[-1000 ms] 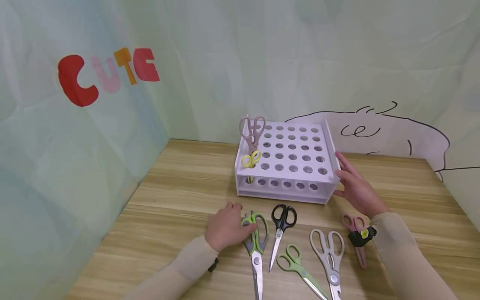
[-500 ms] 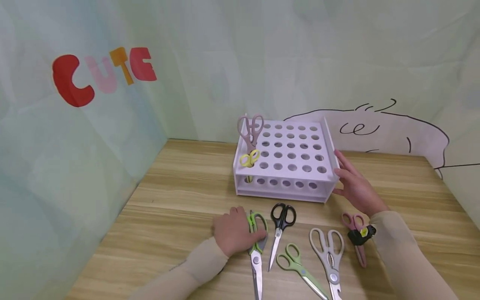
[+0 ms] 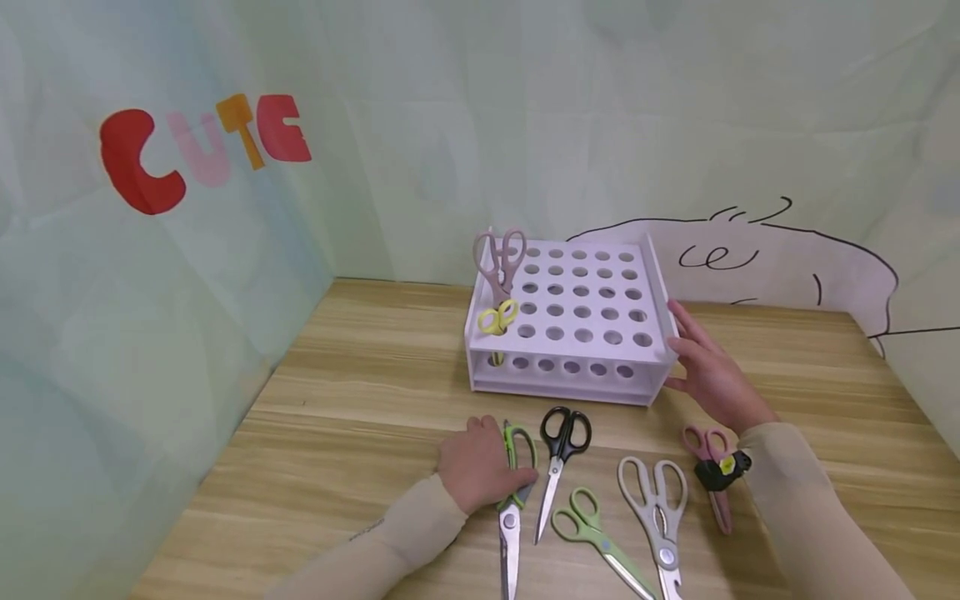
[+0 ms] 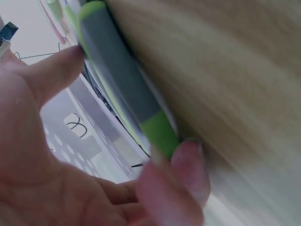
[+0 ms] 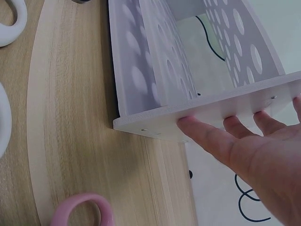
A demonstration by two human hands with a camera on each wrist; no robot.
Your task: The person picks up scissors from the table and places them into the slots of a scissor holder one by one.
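Observation:
My left hand lies over the handles of the green-and-grey scissors, whose blades point toward me on the table. In the left wrist view, the thumb meets one end of the grey-green handle and curled fingertips meet its other end. My right hand rests straight fingers against the right side of a white rack with rows of round holes. The right wrist view shows those fingertips on the side panel. Mauve scissors and small yellow scissors stand in the rack's left column.
Right of the left hand lie black scissors, light green scissors and pale grey scissors. Pink scissors lie beside the right wrist, partly behind its black camera. A printed cloth hangs behind the wooden table.
The left hand has slid right, further over the handles of the green-and-grey scissors, whose blades have shifted slightly left. The right hand keeps its place on the rack.

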